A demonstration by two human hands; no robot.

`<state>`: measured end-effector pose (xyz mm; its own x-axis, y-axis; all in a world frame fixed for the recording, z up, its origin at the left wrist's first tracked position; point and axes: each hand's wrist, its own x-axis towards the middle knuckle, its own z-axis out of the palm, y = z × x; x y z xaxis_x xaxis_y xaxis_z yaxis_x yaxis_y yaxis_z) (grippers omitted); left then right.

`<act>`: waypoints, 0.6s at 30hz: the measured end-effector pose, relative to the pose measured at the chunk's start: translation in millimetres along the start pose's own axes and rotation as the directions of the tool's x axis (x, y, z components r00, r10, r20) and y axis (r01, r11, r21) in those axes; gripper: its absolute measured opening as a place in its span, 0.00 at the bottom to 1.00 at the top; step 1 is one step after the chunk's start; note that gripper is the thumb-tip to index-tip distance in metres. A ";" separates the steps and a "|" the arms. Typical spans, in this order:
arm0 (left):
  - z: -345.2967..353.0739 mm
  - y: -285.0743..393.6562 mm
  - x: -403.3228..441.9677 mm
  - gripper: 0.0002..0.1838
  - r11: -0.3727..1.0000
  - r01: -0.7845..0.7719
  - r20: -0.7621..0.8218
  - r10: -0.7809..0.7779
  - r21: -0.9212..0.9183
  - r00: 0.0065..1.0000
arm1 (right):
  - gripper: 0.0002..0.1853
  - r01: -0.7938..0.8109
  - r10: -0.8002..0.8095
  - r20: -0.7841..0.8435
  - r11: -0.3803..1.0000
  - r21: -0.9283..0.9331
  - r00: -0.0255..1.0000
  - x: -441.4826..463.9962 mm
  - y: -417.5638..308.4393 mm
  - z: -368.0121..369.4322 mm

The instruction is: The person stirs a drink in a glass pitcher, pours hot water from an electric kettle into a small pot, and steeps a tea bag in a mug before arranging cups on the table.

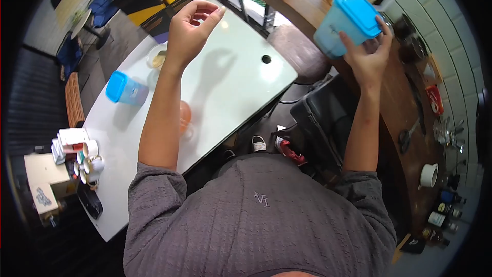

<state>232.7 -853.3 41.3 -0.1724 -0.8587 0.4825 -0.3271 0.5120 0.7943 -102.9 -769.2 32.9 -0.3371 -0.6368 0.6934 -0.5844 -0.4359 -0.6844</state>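
My right hand [366, 61] grips a translucent blue plastic container with a bright blue lid [353, 18]. Thumb and fingers span its near side, over the edge of the wooden counter. Raised above the white table [241, 56], my left hand [192, 33] has its fingers curled in and thumb close to the index finger, with nothing visible in it. A similar blue-lidded container [125, 90] stands on the table left of my left forearm. Close to that forearm are a white bowl with pale contents [157, 57] and an orange-pink item [185, 115], which the forearm partly hides.
Stacked cups [91, 166] stand at the table's left end. The wooden counter [382, 97] on the right bears scissors [407, 138], a white mug [428, 175] and several bottles [439, 219]. A grey-pink stool [297, 54] and a black bag-like object [328, 115] sit between table and counter.
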 end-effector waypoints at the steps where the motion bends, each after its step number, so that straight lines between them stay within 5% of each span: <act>1: -13.2 -1.8 -5.8 0.10 1.000 0.010 -0.029 -0.010 0.005 1.000 | 0.46 0.023 -0.025 0.046 0.999 0.029 0.999 -8.3 -9.4 17.8; 4: -56.3 -8.1 -24.9 0.10 0.998 0.051 -0.068 -0.048 0.039 0.997 | 0.46 -0.086 0.044 0.202 0.975 0.206 0.978 -33.2 -21.2 75.0; 14: -157.9 -15.7 -101.4 0.10 0.975 0.179 -0.195 -0.151 0.133 0.969 | 0.45 -0.171 0.110 0.530 0.983 0.067 0.840 -106.1 -19.8 233.5; 18: -185.2 -27.6 -121.4 0.13 0.979 0.192 -0.257 -0.169 0.068 0.952 | 0.46 -0.151 0.082 0.516 0.984 0.093 0.853 -121.1 -25.4 255.2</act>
<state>434.7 -759.3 29.2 0.1297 -0.8982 0.4199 -0.4161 0.3351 0.8453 141.1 -843.3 -91.1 0.0449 -0.9070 0.4188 -0.4552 -0.3918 -0.7996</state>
